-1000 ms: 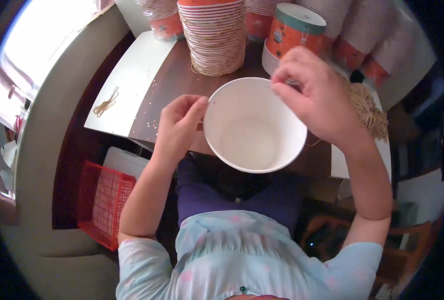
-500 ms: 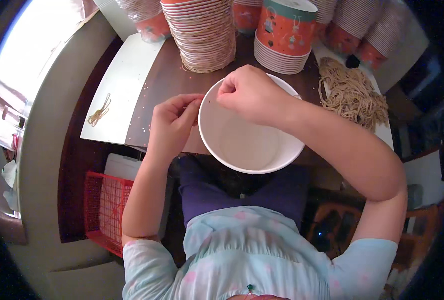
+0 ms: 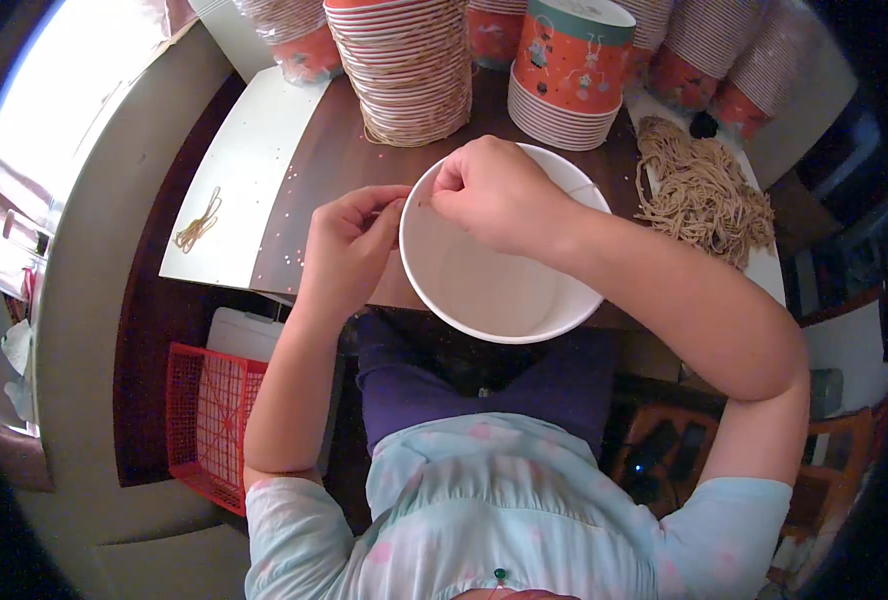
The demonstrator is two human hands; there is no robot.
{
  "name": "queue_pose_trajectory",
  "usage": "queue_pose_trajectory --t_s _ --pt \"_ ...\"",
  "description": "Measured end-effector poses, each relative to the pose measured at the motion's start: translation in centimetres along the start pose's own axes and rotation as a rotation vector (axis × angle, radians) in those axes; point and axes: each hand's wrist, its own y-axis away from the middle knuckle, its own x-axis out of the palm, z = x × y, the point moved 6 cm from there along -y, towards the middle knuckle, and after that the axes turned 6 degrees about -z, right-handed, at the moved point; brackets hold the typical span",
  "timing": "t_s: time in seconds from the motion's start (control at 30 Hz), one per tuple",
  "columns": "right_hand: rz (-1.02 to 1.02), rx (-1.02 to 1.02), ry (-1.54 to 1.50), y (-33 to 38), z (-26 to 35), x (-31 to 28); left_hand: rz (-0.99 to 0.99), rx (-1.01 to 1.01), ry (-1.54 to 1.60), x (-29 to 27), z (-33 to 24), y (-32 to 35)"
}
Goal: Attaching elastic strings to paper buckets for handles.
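A white paper bucket (image 3: 494, 290) lies open towards me at the near edge of the brown table (image 3: 334, 160). My left hand (image 3: 349, 245) grips its left rim between thumb and fingers. Reaching across the bucket's mouth, my right hand (image 3: 494, 190) pinches the end of a thin tan cord (image 3: 425, 203) at that same left rim, just beside my left fingertips. A faint line of cord (image 3: 584, 190) runs towards the right rim. My right hand hides the top of the bucket.
A heap of tan cords (image 3: 704, 195) lies at the right. Behind stand a tall stack of paper cups (image 3: 409, 70) and an orange printed bucket (image 3: 574, 60) on stacked lids. A white sheet (image 3: 229, 190) holds a few cords (image 3: 196, 225). A red basket (image 3: 209, 420) sits lower left.
My right hand has crossed from the bucket's right rim to its left rim, next to my left hand. The left hand has kept its hold on the rim.
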Motion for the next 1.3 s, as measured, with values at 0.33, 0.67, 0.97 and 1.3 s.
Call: queue_pose_trajectory --t_s 0.33,0.67,0.97,1.3 --pt "-0.005 0.039 -0.073 -0.1 -0.1 0.5 0.065 0.017 0.011 0.1 -0.3 0.0" --pt "0.117 -0.033 -0.002 -0.8 -0.2 -0.4 0.115 0.078 -0.324 1.3 -1.9 -0.8" --pt "0.199 -0.21 0.267 2.7 3.7 -8.3 0.186 -0.613 0.766 3.5 1.9 1.2" --pt "-0.42 -0.357 -0.188 11.6 1.2 1.5 0.255 -0.44 1.149 5.5 2.2 6.3"
